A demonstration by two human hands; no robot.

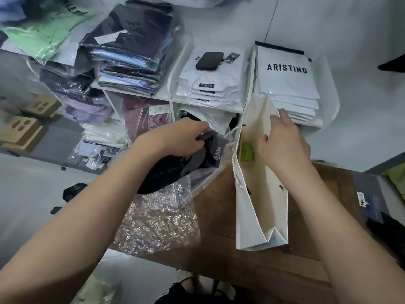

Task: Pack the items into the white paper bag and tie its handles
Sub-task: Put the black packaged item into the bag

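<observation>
1. The left hand's (182, 139) fingers curl round the top edge of a black garment in a clear plastic sleeve (173, 170), just left of the bag.
2. The right hand (285, 143) grips one wall of the white paper bag (245, 216), thumb inside.
3. The bag stands open on the wooden table (219, 205), with a green item (247, 152) inside.

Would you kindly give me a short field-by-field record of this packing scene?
bag: white, upright on table, mouth open
inside: green item
left hand: grips dark garment in plastic, beside bag
right hand: holds bag wall open
handles: untied
shelf: stacked shirts, phone on top
</observation>
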